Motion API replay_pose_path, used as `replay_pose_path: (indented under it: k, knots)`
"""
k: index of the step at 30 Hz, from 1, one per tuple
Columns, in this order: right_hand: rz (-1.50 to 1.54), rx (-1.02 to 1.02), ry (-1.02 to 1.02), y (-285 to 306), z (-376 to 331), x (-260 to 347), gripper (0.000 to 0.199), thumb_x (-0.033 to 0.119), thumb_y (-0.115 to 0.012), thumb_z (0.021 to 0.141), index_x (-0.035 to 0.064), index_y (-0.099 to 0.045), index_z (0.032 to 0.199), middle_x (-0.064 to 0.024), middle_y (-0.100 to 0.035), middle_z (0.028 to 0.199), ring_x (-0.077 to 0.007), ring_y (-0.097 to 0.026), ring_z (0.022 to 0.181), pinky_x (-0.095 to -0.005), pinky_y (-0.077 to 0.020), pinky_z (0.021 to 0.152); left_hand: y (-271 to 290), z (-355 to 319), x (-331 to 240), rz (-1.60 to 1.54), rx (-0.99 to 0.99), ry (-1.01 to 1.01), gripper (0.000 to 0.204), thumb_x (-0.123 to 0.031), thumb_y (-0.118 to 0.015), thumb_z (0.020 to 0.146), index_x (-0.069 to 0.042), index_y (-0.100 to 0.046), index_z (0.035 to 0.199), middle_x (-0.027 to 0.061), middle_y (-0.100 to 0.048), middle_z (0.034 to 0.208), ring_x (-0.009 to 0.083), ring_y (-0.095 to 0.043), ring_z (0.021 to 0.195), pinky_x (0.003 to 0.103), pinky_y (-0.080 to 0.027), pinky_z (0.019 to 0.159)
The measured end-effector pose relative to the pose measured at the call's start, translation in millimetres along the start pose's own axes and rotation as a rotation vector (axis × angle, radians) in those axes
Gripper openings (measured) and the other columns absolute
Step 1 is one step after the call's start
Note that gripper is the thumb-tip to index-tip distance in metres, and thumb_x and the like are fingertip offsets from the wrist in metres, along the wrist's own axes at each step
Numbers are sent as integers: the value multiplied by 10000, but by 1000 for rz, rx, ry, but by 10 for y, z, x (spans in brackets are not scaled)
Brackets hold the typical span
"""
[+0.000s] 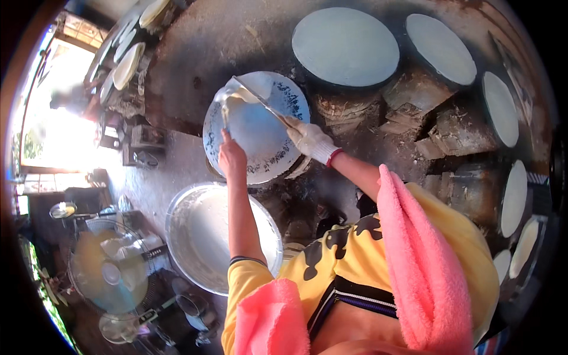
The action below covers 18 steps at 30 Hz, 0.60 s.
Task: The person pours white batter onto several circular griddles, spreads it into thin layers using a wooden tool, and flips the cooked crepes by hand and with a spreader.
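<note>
A round metal pan (260, 155) with dark, scorched flecks sits in front of me. At its far left edge a thin pale sheet (229, 93) is partly lifted and looks limp. My right hand (312, 141), in a white knitted glove with a red cuff, grips a long thin stick (254, 94) that slants over the pan to the sheet. My bare left hand (232, 158) is over the pan's left side, index finger stretched forward and the other fingers curled. A narrow pale strip runs up from that fingertip; whether it is sheet or a tool is unclear.
A large tub (177, 236) with whitish liquid stands below my left forearm. Round pans with smooth pale tops (346, 46) curve along the right on brick supports (464, 130). At lower left is a caged fan (109, 272). More pale rounds (128, 65) sit far left.
</note>
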State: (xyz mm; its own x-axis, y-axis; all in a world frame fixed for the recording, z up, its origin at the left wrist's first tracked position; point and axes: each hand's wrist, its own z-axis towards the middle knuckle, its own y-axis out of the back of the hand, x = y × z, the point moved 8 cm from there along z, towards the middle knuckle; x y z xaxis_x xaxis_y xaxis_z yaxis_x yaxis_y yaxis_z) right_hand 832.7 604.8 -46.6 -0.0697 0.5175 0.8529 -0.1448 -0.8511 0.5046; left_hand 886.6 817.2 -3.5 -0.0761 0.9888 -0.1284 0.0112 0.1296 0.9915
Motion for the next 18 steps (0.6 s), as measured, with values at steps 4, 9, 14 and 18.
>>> replay_pose_path:
  k: [4,9,14,18]
  knots:
    - [-50,10,-220,81,112,-369,391,326,-478,914,142,-504,1259,-130,-618,1089,-235,-605,900,-282,-478,818,170,-81,436,-69,-9,133,454,-155,-406,909,-95,-375,1358,232,-618,972,356,-624,874,442,-491,748]
    - [304,235,-338,-232,250,-246,381,274,-453,915,97,-497,1249,-195,-605,1060,-331,-599,913,-362,-484,806,154,-740,1047,-484,-247,170,466,-195,-469,876,-56,-403,1316,292,-593,993,436,-576,941,463,-443,820]
    - [-265,331,-233,28,388,10,402,263,-428,913,118,-470,1286,-232,-570,1109,-415,-542,995,-414,-443,849,605,-1732,779,-1737,-2,430,332,-85,-405,924,-63,-399,1255,7,-386,630,65,-359,422,209,-284,367]
    - [-349,407,1,-265,527,195,425,266,-424,904,90,-457,1289,-227,-532,1189,-390,-519,1068,-413,-419,921,867,-1931,697,-2016,-11,419,359,-60,-412,913,-44,-403,1271,9,-404,661,53,-315,413,205,-266,374]
